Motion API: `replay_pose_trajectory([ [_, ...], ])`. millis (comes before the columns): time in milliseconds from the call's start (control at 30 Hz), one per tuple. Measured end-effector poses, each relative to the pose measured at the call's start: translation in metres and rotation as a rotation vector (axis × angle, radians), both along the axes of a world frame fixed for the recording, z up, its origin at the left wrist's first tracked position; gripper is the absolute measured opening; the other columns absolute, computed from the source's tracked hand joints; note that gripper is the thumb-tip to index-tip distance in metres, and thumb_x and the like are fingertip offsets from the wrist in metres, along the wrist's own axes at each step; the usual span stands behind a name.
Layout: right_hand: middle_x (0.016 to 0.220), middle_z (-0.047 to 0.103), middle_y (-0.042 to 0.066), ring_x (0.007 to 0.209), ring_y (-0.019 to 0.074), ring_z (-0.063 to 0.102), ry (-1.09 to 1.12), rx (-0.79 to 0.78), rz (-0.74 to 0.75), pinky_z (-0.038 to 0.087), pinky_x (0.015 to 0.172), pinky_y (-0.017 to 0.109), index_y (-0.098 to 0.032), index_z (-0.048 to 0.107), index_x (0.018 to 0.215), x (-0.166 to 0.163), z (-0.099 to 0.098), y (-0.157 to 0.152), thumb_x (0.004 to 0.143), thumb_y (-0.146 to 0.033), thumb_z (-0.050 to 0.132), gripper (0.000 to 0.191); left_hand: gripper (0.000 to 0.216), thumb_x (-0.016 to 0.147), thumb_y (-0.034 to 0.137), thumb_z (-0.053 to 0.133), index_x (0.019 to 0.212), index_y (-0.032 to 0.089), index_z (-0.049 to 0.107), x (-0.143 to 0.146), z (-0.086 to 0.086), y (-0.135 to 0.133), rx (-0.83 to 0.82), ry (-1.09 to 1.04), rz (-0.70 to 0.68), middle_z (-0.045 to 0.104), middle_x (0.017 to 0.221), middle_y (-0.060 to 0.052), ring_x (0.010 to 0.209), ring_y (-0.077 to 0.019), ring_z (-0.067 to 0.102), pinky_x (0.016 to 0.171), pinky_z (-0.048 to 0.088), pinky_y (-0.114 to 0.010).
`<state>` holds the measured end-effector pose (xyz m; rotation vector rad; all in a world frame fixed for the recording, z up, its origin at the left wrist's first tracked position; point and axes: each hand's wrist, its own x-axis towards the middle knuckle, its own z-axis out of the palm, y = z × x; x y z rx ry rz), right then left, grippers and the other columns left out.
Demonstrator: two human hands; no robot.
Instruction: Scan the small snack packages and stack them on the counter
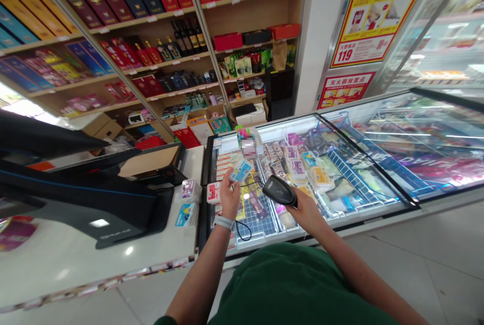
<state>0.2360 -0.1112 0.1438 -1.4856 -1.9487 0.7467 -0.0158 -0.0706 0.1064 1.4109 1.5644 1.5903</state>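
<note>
My left hand [230,201], with a pale watch band on its wrist, grips a small blue-and-white flat pack [241,169] above the glass-topped freezer [227,138]. In my right hand [305,210] is a black barcode scanner [280,190], its head turned left toward that pack. A thin black cable [244,236] loops down below the scanner. Beside my left hand lies a red-and-white pack [214,192]. Stacks of similar packs, one purple [188,190] and one blue [184,215], stand on the counter. Purple packs [297,167] and a yellow pack [320,177] are to the right of the scanner.
A dark checkout terminal [124,214] occupies the white counter [94,269] at left. Behind the freezer, shelves [162,14] hold boxes and bottles. Open cartons [200,125] stand below them. A small item with colourful decoration [247,143] sits at the freezer's back edge.
</note>
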Motion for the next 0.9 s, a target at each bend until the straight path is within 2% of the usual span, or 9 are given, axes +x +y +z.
replay_pose_trajectory([
  [533, 0.099, 0.067, 0.01, 0.094, 0.0261, 0.062, -0.028, -0.017, 0.009, 0.045, 0.079, 0.032, -0.015, 0.057, 0.11, -0.0001, -0.0051, 0.0008, 0.074, -0.015, 0.055, 0.035, 0.05, 0.08, 0.015, 0.057, 0.129, 0.02, 0.051, -0.0037, -0.0048, 0.0, 0.022, 0.0, 0.041, 0.051, 0.137, -0.01, 0.116, -0.0196, 0.056, 0.098, 0.047, -0.033],
  [900, 0.098, 0.066, 0.01, 0.094, 0.0257, 0.061, -0.027, -0.046, 0.039, 0.045, 0.08, 0.034, -0.016, 0.055, 0.109, -0.003, -0.0039, 0.0034, 0.076, -0.014, 0.054, 0.033, 0.049, 0.08, 0.013, 0.056, 0.129, 0.018, 0.051, -0.0043, 0.0013, -0.0024, 0.0, 0.012, 0.061, 0.051, 0.137, -0.011, 0.119, -0.0211, 0.053, 0.1, 0.046, -0.034],
])
